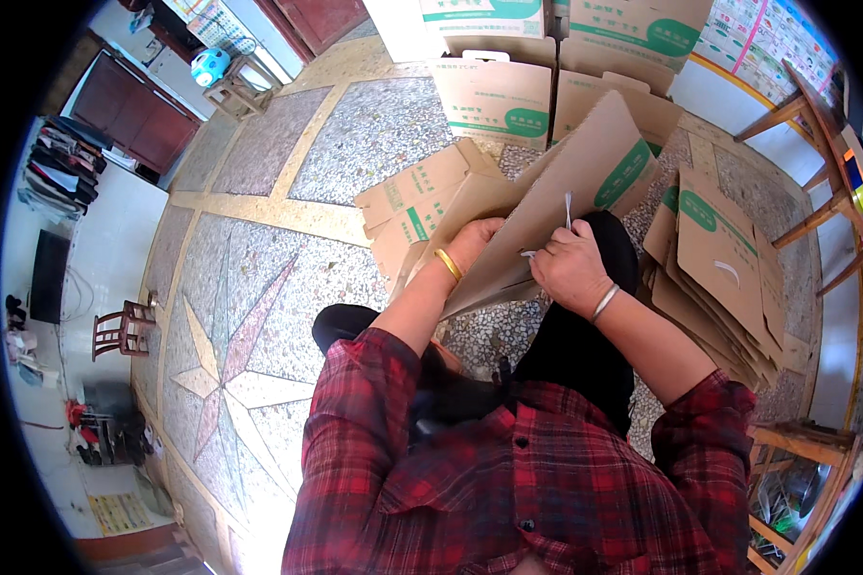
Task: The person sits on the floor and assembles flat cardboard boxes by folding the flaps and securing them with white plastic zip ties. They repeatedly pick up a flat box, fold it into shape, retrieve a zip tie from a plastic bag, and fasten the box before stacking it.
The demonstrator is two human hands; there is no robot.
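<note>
A brown cardboard box (547,206) with green printing stands tilted between my knees, partly unfolded. My right hand (575,268) is closed on a thin white carton handle (569,209) at the outer face of the near panel. One end of this strip sticks up above my fingers and a bit shows to their left. My left hand (472,247), with a yellow bangle at the wrist, reaches in behind the same panel. Its fingertips are hidden there, so their grip does not show. Side flaps (417,206) of the box spread out to the left.
On the right leans a stack of flat cartons (714,259), the top one with a curved white handle. Standing cartons (499,101) fill the far side. A wooden bench (810,125) is at the right wall, a small chair (123,331) at the far left.
</note>
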